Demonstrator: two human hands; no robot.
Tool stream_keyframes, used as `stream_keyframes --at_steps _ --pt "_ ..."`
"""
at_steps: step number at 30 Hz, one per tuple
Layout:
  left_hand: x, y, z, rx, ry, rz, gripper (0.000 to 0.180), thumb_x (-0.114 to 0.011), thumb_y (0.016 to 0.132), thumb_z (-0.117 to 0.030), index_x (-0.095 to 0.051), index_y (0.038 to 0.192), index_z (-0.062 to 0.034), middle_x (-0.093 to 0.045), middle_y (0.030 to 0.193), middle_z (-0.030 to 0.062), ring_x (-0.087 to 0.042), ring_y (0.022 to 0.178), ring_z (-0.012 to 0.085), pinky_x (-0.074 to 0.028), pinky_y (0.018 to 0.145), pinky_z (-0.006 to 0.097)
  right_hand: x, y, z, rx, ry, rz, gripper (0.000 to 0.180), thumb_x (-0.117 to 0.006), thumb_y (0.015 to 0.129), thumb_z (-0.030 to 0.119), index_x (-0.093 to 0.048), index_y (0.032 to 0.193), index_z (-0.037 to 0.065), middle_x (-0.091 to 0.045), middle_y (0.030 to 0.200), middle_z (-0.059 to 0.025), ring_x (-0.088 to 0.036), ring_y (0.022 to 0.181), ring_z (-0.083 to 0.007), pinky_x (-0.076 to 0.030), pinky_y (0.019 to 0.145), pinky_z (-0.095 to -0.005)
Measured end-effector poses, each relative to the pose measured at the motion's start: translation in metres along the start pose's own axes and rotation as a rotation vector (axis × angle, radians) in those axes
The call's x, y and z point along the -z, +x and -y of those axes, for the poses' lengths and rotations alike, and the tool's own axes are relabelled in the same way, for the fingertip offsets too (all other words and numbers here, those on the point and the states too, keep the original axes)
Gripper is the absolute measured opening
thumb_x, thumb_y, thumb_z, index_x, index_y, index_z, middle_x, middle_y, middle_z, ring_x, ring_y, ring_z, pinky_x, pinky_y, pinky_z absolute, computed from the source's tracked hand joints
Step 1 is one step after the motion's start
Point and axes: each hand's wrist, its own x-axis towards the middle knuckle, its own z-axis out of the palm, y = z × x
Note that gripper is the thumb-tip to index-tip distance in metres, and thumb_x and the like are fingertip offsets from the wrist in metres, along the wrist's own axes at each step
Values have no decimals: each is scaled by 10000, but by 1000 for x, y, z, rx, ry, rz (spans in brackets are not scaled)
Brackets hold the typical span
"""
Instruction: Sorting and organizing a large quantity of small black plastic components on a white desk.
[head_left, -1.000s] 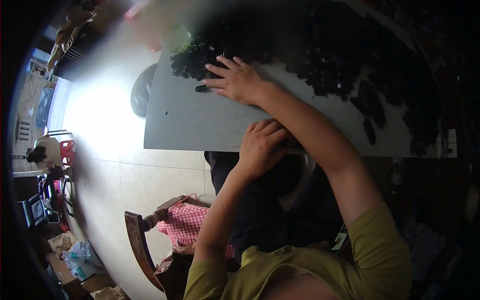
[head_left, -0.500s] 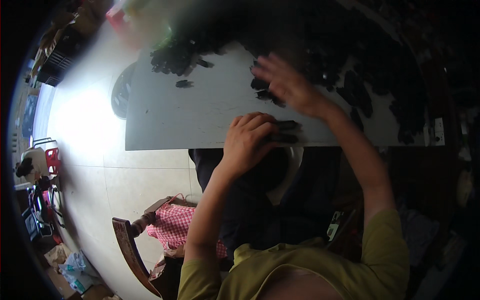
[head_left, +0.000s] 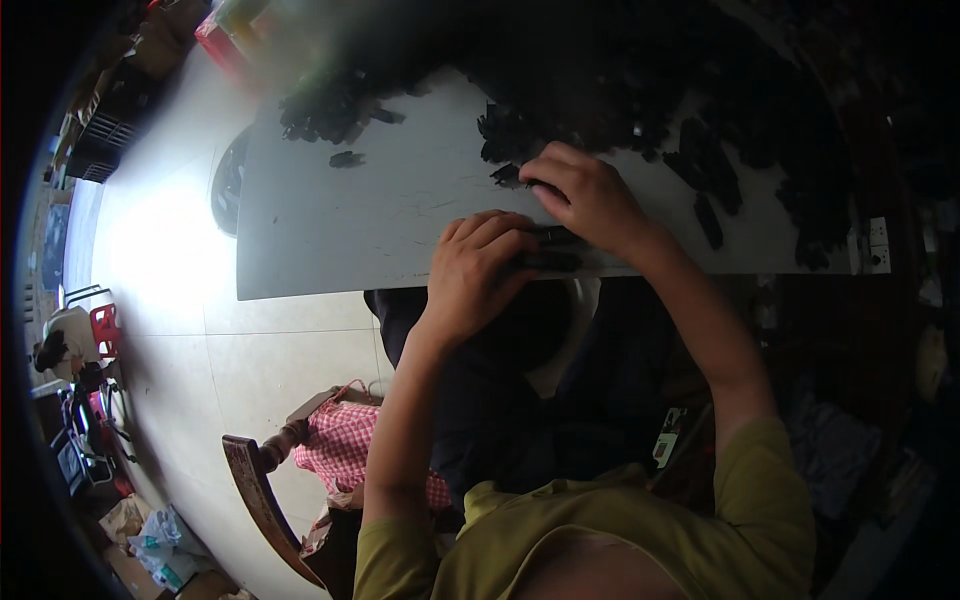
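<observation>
Black pieces, small and elongated, lie over much of a grey desk (head_left: 330,225); kind hard to make out, far side dim and blurred. Left hand (head_left: 468,268): at the near edge, back up, fingers bent and close together. Two dark pieces (head_left: 548,262) jut out on its right side, lying roughly parallel near the edge. Left thumb hidden; cannot tell whether the hand grips them or only rests over them. Right hand (head_left: 588,197): farther in and to the right, fingers curled toward the thumb, tips at a small dark piece (head_left: 508,174) at the near fringe of the main heap (head_left: 600,100). Something dark between thumb and forefinger; cannot tell if pinched. Smaller heap (head_left: 325,110) at far left, one loose piece (head_left: 347,159) just nearer. Right of the right hand, a long piece (head_left: 708,220) lies apart, slanting. White socket plate (head_left: 878,245) at the right end. Below left: wooden chair (head_left: 255,490), red-and-white checked cloth (head_left: 340,445) beside its post.
</observation>
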Motion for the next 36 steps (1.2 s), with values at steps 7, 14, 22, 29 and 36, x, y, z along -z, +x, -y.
stream_keyframes --at_steps 7,14,22,29,36 --pt "2 1 -1 1 2 16 272 -726 708 -158 -604 951 -143 -611 1120 10 -545 1113 237 -400 923 381 6 -4 -12 74 -140 -83 186 -681 797 45 -645 979 47 -596 912 -67 -630 826 -240 -513 692 -339" --pt "3 1 -1 12 7 15 279 -726 705 -151 -605 956 -143 -609 1120 4 -542 1115 233 -398 923 380 16 -3 -15 -68 24 -75 133 -703 798 68 -666 916 17 -610 913 -67 -612 713 -180 -484 608 -302" --pt "3 2 -2 5 -5 5 279 -725 699 -143 -597 947 -142 -609 1116 4 -545 1115 231 -398 923 376 26 -16 -7 -171 184 24 81 -712 792 57 -688 857 14 -648 805 -55 -608 686 -141 -478 599 -251" --pt "0 2 -2 21 -1 6 276 -721 701 -133 -588 942 -136 -616 1112 6 -550 1113 231 -398 924 378 26 -27 7 -87 156 122 79 -722 770 47 -684 834 20 -644 810 -50 -615 689 -159 -485 603 -263" --pt "-2 2 -1 30 -14 -11 303 -730 684 -118 -574 944 -124 -625 1111 7 -556 1104 228 -395 923 377 23 -22 19 -39 -47 145 123 -727 753 69 -616 748 17 -605 761 -60 -604 659 -218 -481 593 -317"
